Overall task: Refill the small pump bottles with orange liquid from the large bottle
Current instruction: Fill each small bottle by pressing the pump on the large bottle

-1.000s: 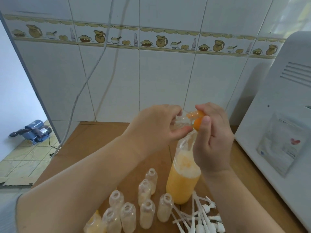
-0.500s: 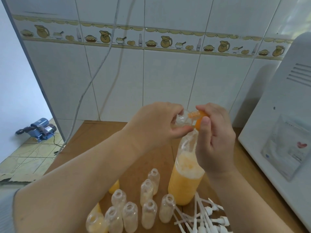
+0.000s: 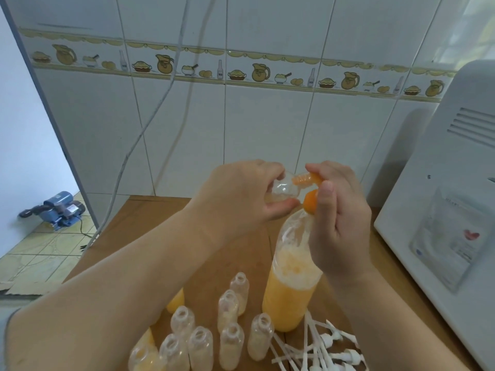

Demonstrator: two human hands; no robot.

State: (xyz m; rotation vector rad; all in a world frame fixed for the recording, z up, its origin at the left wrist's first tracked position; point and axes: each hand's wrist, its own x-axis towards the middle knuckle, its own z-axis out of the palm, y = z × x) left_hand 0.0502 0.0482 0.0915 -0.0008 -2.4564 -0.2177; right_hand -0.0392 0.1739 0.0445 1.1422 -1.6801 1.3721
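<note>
My left hand holds a small clear bottle tipped sideways, its mouth pointing right. An orange threaded piece sits at that mouth, pinched by the fingertips of my right hand. Just below it is the orange top of the large bottle, which stands upright on the wooden table, about half full of orange liquid. My right palm hides part of its neck. Several small uncapped bottles stand in front. A small orange-filled bottle shows behind my left forearm.
Loose white pump heads lie at the right of the small bottles. A white appliance stands along the table's right side. A grey cable hangs down the tiled wall. A blue motor sits on the floor at left.
Both hands stay together above the large bottle. The orange threaded piece at the small bottle's mouth now shows apart from the large bottle's orange top. The view shifted slightly.
</note>
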